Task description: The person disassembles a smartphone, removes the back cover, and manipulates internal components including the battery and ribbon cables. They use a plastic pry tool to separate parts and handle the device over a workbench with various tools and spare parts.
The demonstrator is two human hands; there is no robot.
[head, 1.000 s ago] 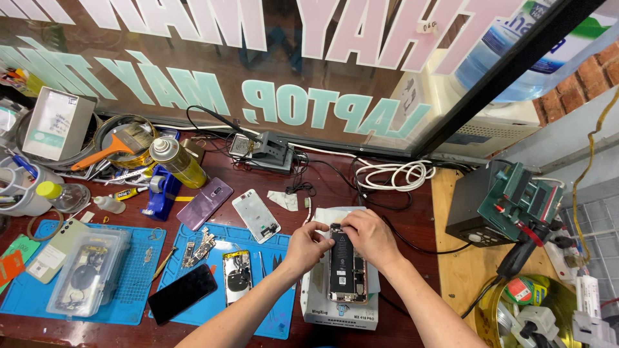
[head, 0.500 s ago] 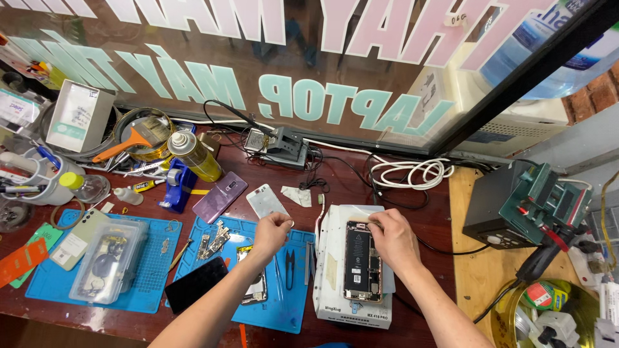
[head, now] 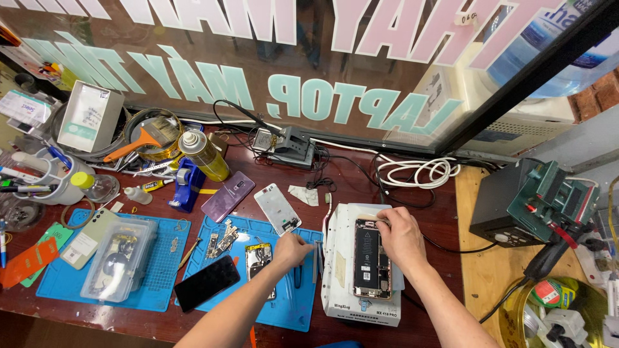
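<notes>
The opened smartphone with its black battery exposed [head: 372, 258] lies on a white heating pad machine [head: 361, 303] at lower centre of the frame. My right hand [head: 401, 237] rests flat on the phone's upper right edge, fingers loosely curled, gripping nothing that I can make out. My left hand [head: 293, 249] is closed over the tools on the blue silicone mat [head: 290, 309] just left of the machine; whether it has hold of one, I cannot tell. A black phone [head: 206, 291] lies on the mat's lower left corner, on the dark red desk [head: 342, 174].
</notes>
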